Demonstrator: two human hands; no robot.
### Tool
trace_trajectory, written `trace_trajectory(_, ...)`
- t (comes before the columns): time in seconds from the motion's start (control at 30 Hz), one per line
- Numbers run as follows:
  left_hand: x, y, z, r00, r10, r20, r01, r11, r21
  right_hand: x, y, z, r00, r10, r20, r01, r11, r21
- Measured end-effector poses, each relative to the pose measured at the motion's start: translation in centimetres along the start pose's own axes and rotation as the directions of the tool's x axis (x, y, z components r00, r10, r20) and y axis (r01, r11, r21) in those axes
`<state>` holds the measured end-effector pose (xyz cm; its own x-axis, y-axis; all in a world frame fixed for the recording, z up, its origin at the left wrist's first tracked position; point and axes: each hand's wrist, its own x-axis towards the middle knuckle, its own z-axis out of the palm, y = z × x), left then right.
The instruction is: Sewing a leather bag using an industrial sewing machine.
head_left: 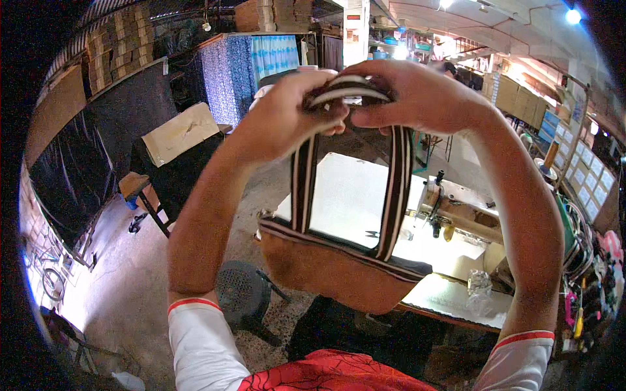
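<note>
A brown bag (336, 274) hangs in front of me, held up by its dark strap with pale stripes (399, 189). The strap rises from the bag's dark striped top edge and loops over at the top. My left hand (293, 111) grips the loop from the left, fingers curled round it. From the right, my right hand (414, 94) closes on the same loop, its thumb pointing inward beneath the strap. Behind the bag stands a white worktable (345, 179) with a sewing machine (438, 205) on its right. Small dark snips (372, 234) lie on the tabletop.
A dark round stool (241, 293) stands below my left forearm. Cardboard (181, 133) rests on a dark covered stack at left. A clear plastic bag (480, 296) lies at the table's near right. Tools and cords hang at far right, near a thread cone (546, 168).
</note>
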<state>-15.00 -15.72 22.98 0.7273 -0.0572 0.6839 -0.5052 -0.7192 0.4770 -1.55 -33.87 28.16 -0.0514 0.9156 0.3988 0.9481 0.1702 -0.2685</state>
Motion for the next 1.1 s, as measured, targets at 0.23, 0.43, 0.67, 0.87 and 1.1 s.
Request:
trace_trajectory(0.23,-15.1,-5.1,6.9,0.817,-0.572,-0.069,0.562,0.818,-0.124,-1.0,-0.5,3.4,1.000,-0.004,-0.027,0.003,0.999,-0.045)
trace_trajectory(0.43,-21.8,-5.4,7.6,0.820,-0.541,-0.186,0.427,0.795,-0.430,-5.3,-2.7,12.7,0.982,-0.002,0.190,-0.057,0.951,0.304)
trace_trajectory(0.67,-19.7,-1.4,3.3,0.743,-0.171,-0.647,0.106,0.985,-0.139,-8.0,-4.3,19.9,0.980,0.076,0.183,-0.162,0.842,0.514)
trace_trajectory(0.87,-17.1,-0.3,3.8,0.875,-0.029,-0.483,0.088,0.991,0.098,-11.2,-1.8,32.1,0.864,0.148,0.481,-0.427,0.723,0.544)
trace_trajectory(1.1,-15.2,0.7,6.4,0.933,-0.001,-0.359,0.105,0.958,0.268,-11.7,-5.7,39.0,0.986,0.138,0.089,-0.164,0.836,0.523)
